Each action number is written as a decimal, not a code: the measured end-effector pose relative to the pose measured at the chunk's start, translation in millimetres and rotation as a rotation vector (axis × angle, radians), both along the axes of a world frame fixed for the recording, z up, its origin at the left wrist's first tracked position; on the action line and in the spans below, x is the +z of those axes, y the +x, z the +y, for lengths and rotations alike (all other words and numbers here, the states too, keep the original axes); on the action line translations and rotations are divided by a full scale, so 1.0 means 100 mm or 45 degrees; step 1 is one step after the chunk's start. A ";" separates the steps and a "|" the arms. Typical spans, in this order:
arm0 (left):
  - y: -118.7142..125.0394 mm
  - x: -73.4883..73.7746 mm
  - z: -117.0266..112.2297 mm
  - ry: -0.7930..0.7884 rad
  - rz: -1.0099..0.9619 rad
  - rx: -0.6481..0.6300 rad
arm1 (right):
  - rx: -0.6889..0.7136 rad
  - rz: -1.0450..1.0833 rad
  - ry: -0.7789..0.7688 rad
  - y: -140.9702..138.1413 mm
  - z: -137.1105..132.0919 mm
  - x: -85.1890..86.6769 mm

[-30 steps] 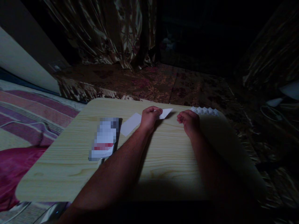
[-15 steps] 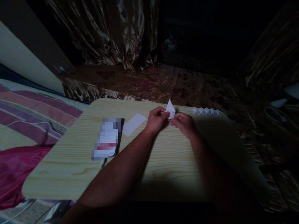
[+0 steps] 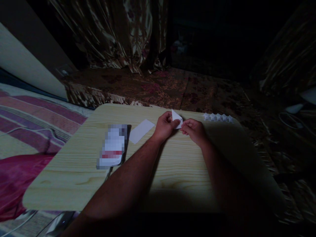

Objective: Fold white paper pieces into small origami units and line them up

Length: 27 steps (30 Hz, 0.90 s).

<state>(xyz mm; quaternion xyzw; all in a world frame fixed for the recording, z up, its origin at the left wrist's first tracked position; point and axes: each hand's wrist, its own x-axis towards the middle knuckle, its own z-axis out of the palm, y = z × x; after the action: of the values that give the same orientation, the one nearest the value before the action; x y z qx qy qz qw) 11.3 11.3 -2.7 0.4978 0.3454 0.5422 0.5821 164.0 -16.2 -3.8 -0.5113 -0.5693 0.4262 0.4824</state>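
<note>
A small piece of folded white paper [image 3: 176, 116] with a pointed top is held above the far side of the table. My left hand [image 3: 165, 126] grips it, the thumb pressed flat on its front. At the paper's right edge, the fingertips of my right hand [image 3: 194, 129] are pinched together on it; exactly how much they hold is hidden. A flat white paper strip [image 3: 142, 131] lies on the table to the left of my left hand. Beyond my right hand sits a row of several small white folded paper stars [image 3: 218, 118].
The pale wooden table [image 3: 182, 171] has rounded corners. A phone-like object [image 3: 112, 146], blurred out, lies at its left with a cable attached. A striped bedspread [image 3: 41, 115] is to the left, and a patterned brown cloth [image 3: 153, 87] hangs behind the table.
The folded paper has turned and tipped to the left, its point now lower and further left. Both hands stay nearly in the same place.
</note>
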 end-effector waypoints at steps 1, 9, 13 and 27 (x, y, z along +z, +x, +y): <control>0.00 0.00 0.00 -0.003 -0.002 0.013 | -0.022 0.016 0.009 -0.01 0.00 0.00; 0.01 0.02 -0.01 -0.011 -0.015 0.074 | -0.027 0.080 0.090 -0.03 0.03 -0.04; 0.00 0.02 0.00 -0.041 -0.030 0.070 | -0.022 0.094 0.091 -0.02 0.03 -0.04; -0.01 0.01 0.02 -0.038 -0.046 0.094 | 0.035 0.069 0.110 -0.02 -0.05 0.09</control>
<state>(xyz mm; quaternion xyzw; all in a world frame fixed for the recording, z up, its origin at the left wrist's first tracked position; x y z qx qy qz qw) 9.9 12.8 -1.9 0.4661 0.3609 0.5670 0.5753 161.7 -20.8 4.8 -0.4704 -0.5810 0.4215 0.5134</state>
